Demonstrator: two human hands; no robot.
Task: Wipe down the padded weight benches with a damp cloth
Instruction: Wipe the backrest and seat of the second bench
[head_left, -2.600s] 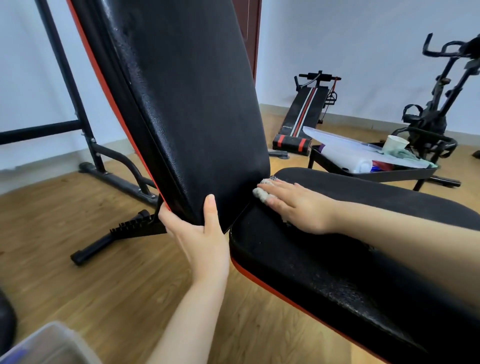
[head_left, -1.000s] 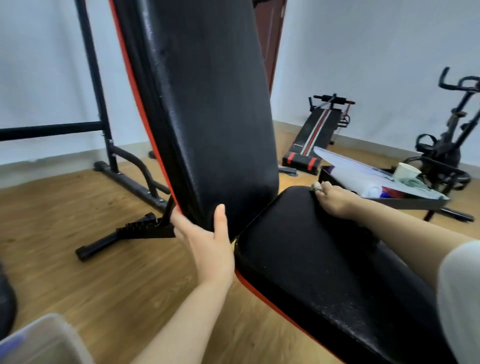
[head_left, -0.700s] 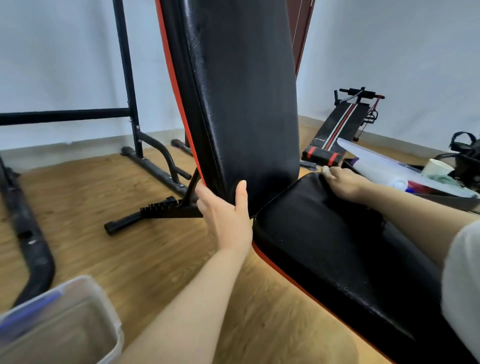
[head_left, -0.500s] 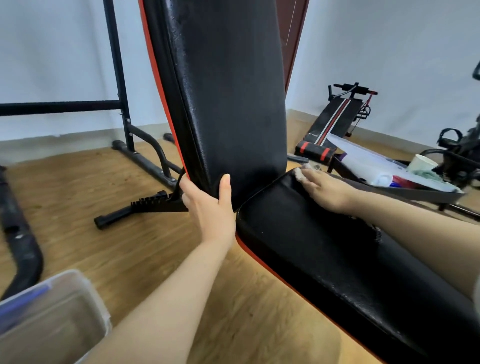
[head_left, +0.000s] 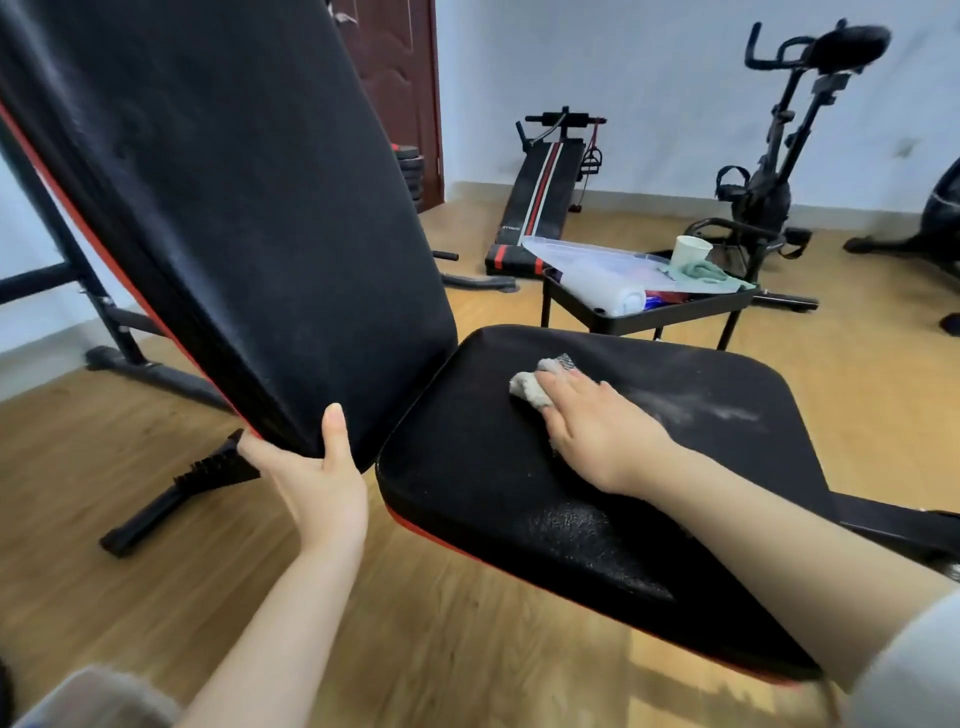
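Bench seat (head_left: 675, 467) lies low in front of me, its backrest (head_left: 249, 218) tilted up at the left. Behind the seat I see a rimmed black surface (head_left: 675, 314) carrying a clear plastic lid (head_left: 587, 254), a white roll (head_left: 602, 291), a pale cup (head_left: 691, 249) and a green rag (head_left: 701, 271). My left hand (head_left: 317, 483) grips the backrest's bottom edge, thumb in front, fingers behind. My right hand (head_left: 597, 431) lies flat, fingers straight, pressing a grey cloth (head_left: 530, 387) onto the seat.

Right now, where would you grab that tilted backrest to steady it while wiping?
Probably the lower corner of the backrest, from the left: its edge is rounded there, the left hand grips it thumb in front, clear of the cloth on the seat pad.
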